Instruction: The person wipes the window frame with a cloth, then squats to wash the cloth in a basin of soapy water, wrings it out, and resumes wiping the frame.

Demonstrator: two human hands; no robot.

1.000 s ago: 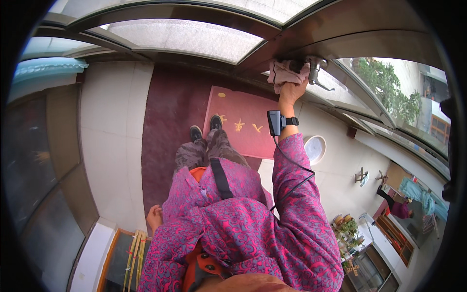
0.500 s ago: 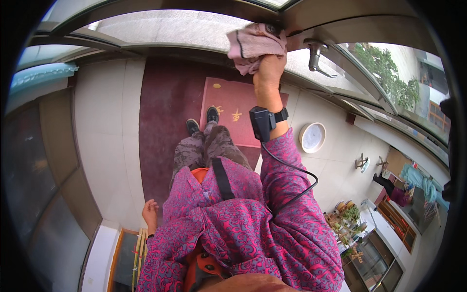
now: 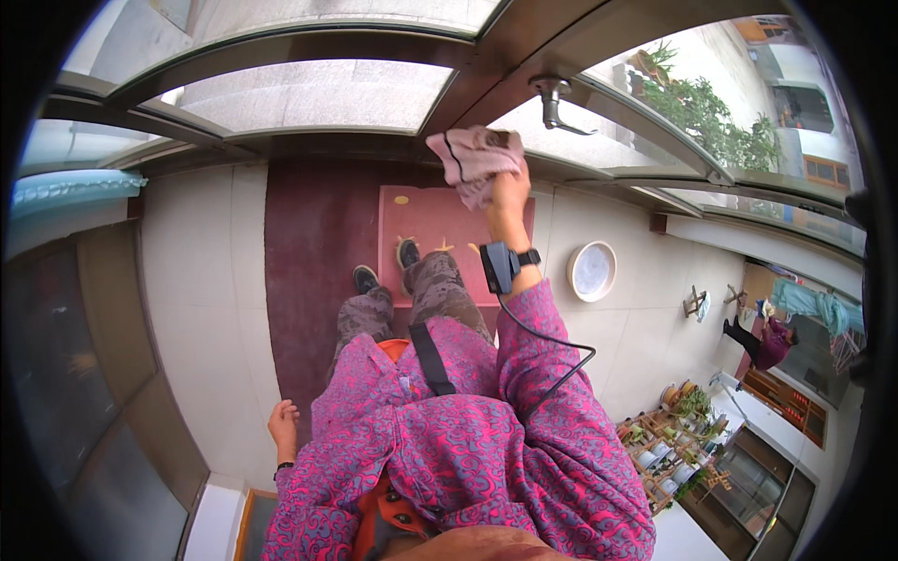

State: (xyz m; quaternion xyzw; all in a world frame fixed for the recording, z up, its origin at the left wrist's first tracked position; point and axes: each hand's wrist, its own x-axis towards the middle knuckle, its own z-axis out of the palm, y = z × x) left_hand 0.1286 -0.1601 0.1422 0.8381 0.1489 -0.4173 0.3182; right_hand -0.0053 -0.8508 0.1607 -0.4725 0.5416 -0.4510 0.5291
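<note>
While the right hand [image 3: 510, 194] is clamped on a pink cloth [image 3: 465, 165], most of its fingers are hidden behind the folds. The cloth lies at ten o'clock from that hand, below the corner of a brown metal door frame [image 3: 510, 79]; whether it touches the metal, I cannot tell. It is gripped rather than laid down, so the handling seems under way, but no mark on frame or glass shows which parts are done or left.

The cloth is soft and bunched, limp at its edges, with a black stripe and a dark patch. At one o'clock from the right hand, a smooth, silvery lever handle [image 3: 552, 101] curves to a thin tip. A clear, flat glass pane [image 3: 318, 93] sits at ten o'clock, beyond the cloth.

At six o'clock, a boxy dark device [image 3: 499, 268] is strapped to the wrist, trailing a black cable [image 3: 587, 360] over a swirl-patterned sleeve. A flat red mat [image 3: 449, 210] lies at eight o'clock on a dark red carpet [image 3: 313, 234]. Between four and five, a round, pale-rimmed basin [image 3: 592, 271] rests on smooth tiles.

Farther off, between seven and eight, the left hand [image 3: 282, 421] hangs with loosely curled fingers, holding nothing visible.
</note>
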